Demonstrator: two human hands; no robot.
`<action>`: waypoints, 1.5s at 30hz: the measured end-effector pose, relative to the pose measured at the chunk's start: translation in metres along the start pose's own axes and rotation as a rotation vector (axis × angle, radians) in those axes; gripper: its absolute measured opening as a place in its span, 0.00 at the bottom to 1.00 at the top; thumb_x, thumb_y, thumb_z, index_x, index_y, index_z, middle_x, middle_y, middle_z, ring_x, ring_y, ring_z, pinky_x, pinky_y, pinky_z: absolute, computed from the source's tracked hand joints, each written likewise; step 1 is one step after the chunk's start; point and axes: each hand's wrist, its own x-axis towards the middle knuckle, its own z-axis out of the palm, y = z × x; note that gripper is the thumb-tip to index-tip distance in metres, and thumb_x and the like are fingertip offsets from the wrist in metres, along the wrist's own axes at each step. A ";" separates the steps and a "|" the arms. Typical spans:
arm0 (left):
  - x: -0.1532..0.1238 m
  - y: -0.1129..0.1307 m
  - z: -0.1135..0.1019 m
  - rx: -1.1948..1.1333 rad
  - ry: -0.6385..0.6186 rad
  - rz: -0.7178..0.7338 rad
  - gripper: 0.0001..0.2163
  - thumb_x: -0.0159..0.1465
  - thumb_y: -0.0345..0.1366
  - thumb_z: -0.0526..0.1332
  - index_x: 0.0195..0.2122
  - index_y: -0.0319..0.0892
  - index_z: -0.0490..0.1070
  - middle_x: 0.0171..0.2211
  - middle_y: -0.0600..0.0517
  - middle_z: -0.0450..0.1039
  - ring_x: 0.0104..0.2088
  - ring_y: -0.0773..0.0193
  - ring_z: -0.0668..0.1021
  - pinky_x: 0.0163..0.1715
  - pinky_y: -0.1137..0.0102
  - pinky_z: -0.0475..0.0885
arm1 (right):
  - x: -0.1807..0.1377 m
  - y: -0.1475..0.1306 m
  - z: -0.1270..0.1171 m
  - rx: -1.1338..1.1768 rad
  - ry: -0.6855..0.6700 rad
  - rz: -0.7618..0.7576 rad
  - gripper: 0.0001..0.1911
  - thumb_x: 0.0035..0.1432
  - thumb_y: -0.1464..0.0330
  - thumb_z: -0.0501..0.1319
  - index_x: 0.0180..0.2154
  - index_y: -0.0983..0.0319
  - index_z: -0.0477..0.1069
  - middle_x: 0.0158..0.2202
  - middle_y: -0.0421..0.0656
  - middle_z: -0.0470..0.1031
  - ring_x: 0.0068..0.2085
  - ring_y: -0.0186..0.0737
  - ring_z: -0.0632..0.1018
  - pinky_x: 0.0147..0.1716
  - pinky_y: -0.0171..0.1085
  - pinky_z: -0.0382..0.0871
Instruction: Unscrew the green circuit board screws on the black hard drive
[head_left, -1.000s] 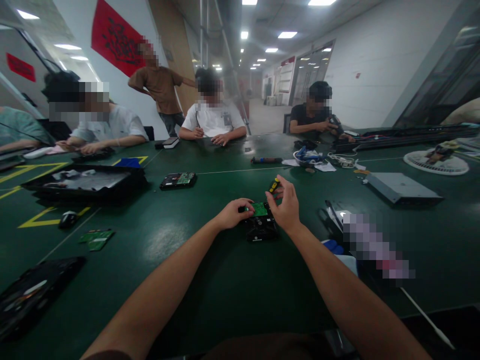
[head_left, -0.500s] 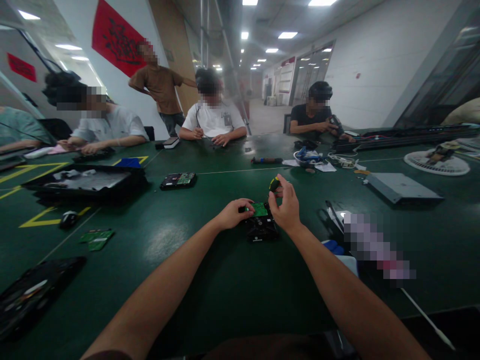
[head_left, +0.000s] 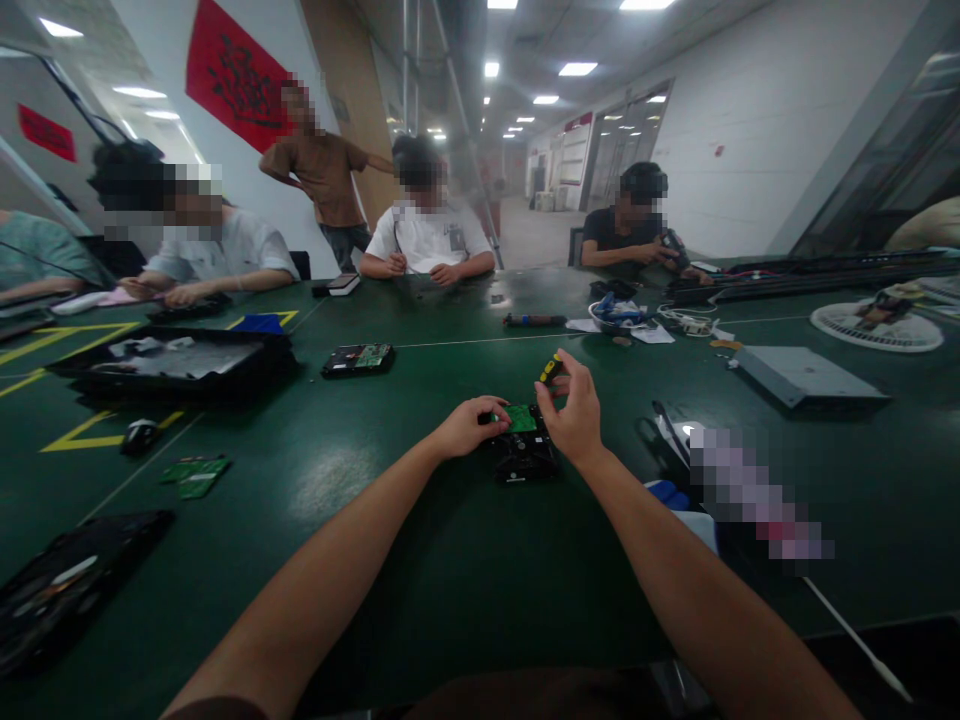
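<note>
A black hard drive [head_left: 523, 462] with a green circuit board [head_left: 523, 417] on its upper face lies on the table in front of me. My left hand [head_left: 470, 424] is at its left side, fingers closed against the drive's edge and the board. Above the drive's right side, my right hand [head_left: 576, 418] pinches the yellow and black handle of a screwdriver [head_left: 551, 369]. The handle leans a little to the right at its top. My fingers and the handle hide the screwdriver's tip, so its contact with the board cannot be made out.
On the green table [head_left: 360, 590] lie another hard drive [head_left: 358, 359], loose circuit boards [head_left: 196, 476], a mouse [head_left: 139, 437] and a black tray [head_left: 176, 362]. A grey metal box [head_left: 810, 377] is to the right. Several people sit across, and one person stands behind.
The screwdriver handle has turned in my right hand and now shows more yellow. My left hand and the hard drive have stayed in place.
</note>
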 end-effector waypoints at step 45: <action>0.000 0.005 -0.001 -0.005 0.005 0.006 0.05 0.66 0.36 0.67 0.42 0.43 0.80 0.57 0.44 0.75 0.60 0.53 0.76 0.65 0.52 0.64 | 0.001 0.000 0.000 -0.023 0.007 -0.018 0.34 0.63 0.66 0.63 0.68 0.57 0.55 0.53 0.52 0.69 0.39 0.45 0.77 0.41 0.52 0.82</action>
